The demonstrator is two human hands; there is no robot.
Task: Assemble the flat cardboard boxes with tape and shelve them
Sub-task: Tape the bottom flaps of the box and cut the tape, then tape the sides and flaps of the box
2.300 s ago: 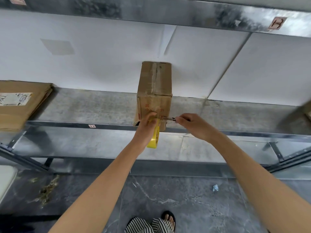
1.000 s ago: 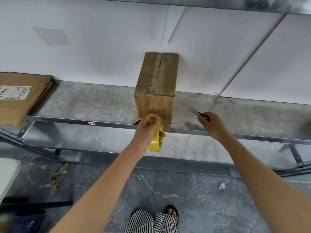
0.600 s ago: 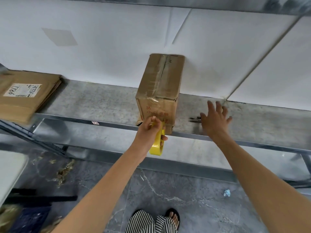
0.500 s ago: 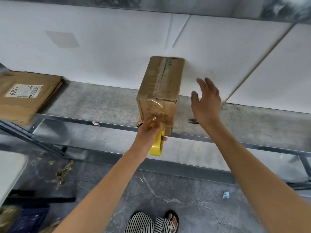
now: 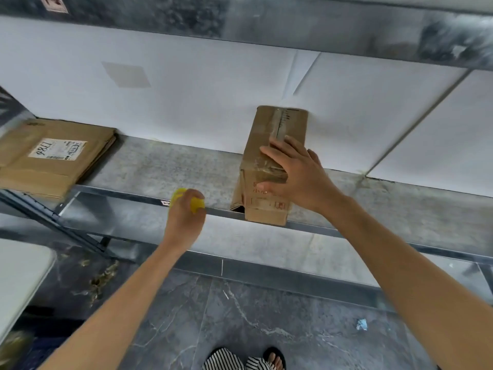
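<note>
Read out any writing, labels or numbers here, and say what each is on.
"1786": handwritten, sideways, on the white label on the flat cardboard stack.
Fine print on that label: too small to read.
Red print on the assembled box front: blurred, partly behind the right hand.
Sticker on the upper shelf beam: cut off, unreadable.
Small tag on the shelf edge: too small.

Diffuse, even light. We see the white wall (image 5: 213, 76) brightest, and a soft shadow beside the cardboard box (image 5: 277, 124). Motion blur smears the left hand (image 5: 184, 217) and its yellow tape roll (image 5: 197, 204). Wide-angle distortion bends the shelf (image 5: 160, 166) edge.
</note>
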